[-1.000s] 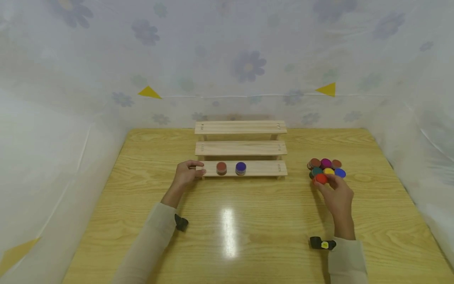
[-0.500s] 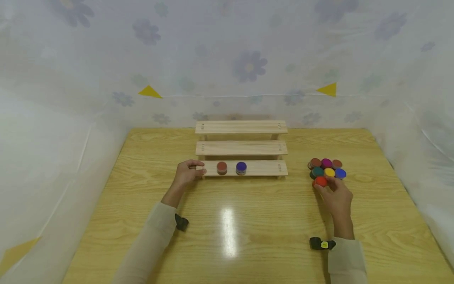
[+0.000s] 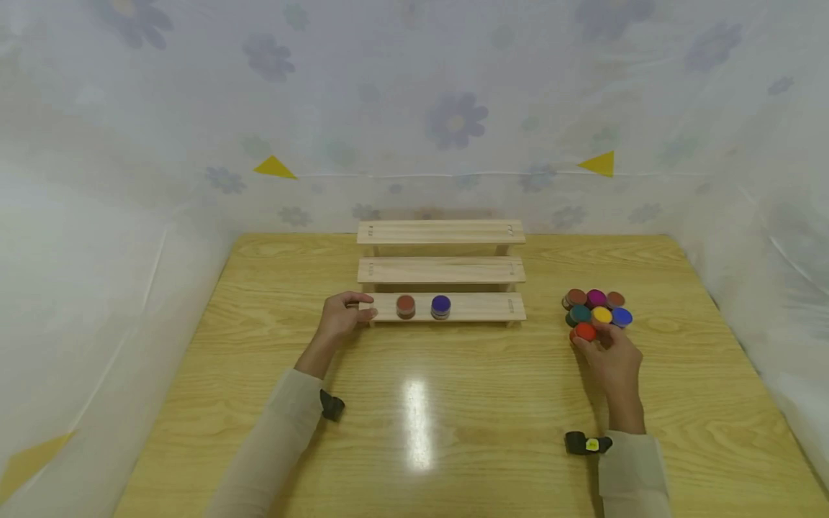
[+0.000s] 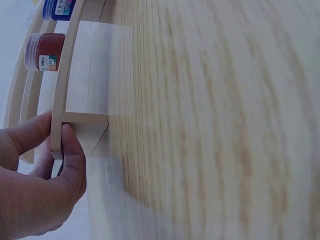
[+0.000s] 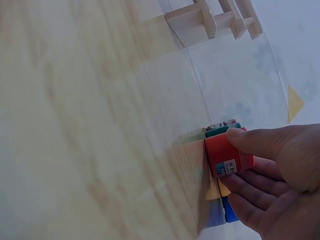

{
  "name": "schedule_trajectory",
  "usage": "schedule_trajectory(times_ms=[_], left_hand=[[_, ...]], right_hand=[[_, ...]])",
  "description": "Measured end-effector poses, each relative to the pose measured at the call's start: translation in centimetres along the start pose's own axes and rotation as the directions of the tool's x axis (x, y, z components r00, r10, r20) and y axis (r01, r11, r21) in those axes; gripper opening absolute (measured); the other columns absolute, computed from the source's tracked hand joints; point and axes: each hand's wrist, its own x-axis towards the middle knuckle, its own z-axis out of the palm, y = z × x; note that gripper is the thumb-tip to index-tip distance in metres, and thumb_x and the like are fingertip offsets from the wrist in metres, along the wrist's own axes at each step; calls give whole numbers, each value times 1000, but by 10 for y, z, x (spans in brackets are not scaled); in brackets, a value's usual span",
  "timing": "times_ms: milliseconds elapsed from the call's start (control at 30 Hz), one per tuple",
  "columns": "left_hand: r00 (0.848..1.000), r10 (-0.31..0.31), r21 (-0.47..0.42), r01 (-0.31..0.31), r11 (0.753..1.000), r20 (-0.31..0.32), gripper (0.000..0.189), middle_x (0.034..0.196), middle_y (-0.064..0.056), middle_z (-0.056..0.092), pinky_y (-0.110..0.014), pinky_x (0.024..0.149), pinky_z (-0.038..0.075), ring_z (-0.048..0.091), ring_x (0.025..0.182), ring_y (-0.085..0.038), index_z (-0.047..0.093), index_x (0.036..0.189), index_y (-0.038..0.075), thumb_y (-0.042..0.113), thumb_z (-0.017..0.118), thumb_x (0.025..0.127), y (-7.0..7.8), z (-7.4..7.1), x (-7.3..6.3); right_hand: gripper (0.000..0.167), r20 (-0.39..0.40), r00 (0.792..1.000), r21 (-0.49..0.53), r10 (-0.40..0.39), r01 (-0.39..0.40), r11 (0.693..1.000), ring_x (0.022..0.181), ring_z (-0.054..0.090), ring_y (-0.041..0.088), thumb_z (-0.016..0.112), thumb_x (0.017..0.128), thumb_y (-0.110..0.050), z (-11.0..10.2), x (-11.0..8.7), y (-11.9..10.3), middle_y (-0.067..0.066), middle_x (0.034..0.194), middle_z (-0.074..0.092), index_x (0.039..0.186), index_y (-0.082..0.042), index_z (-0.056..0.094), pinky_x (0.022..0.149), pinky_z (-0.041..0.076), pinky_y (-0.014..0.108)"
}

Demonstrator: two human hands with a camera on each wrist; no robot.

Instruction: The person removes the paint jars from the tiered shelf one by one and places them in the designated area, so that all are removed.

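My left hand (image 3: pixel 341 315) grips the left end of the lowest step of a three-tier wooden stand (image 3: pixel 479 307). In the left wrist view, the thumb and fingers (image 4: pixel 73 159) pinch that plank end beside its leg. A brown paint jar (image 3: pixel 405 307) and a dark blue paint jar (image 3: pixel 441 307) stand upright on this step. Over at the right, my right hand (image 3: pixel 614 360) holds a red paint jar (image 3: pixel 584 332) between thumb and fingers, at the front of a cluster of jars. Whether the red jar's base touches the table cannot be told.
Behind the red jar, a green jar (image 3: pixel 579 315), a yellow jar (image 3: pixel 601 315) and a blue jar (image 3: pixel 622 316) stand close together. Farther back are a magenta jar (image 3: pixel 596 298) and two brown ones. A flowered sheet (image 3: pixel 414 144) walls the wooden table (image 3: pixel 453 417) at back and sides.
My right hand and the red jar have shifted slightly toward me, away from the green and yellow jars. The left hand keeps its hold on the stand.
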Motion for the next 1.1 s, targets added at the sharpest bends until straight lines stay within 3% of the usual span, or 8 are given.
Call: schedule_trajectory(times_ms=[100,200,633,1100], left_hand=[[1000,13,20,-12,1000,-3,29,104,-10,63,-34,81,56,66,85,-17,65,113,3,7,70,85,-1,-1,1],[1000,15,24,-15,1000,-6,27,103,-9,63,-32,79,56,65,84,-16,66,112,4,7,70,85,-1,0,2],[1000,5,18,-5,1000,-8,28,109,-12,62,-34,82,55,65,86,-17,66,112,3,7,70,85,-1,0,1],[1000,13,17,-12,1000,-14,28,100,-9,64,-34,81,56,66,83,-18,66,111,3,6,71,84,-2,0,1]], right_hand=[[54,13,1000,-13,11,-10,1000,122,52,36,67,89,-24,-1,-1,-2,23,132,54,134,2,49,100,46,41],[56,24,1000,-14,20,-20,1000,123,51,39,67,89,-25,-2,-1,-3,25,132,53,134,2,48,100,43,49],[59,34,999,19,3,-3,1000,124,48,43,68,88,-31,-14,-3,-11,27,130,54,131,4,48,104,37,55],[52,-22,998,72,-51,52,996,126,49,36,69,87,-23,-12,0,-27,20,132,55,130,2,52,105,40,49]])
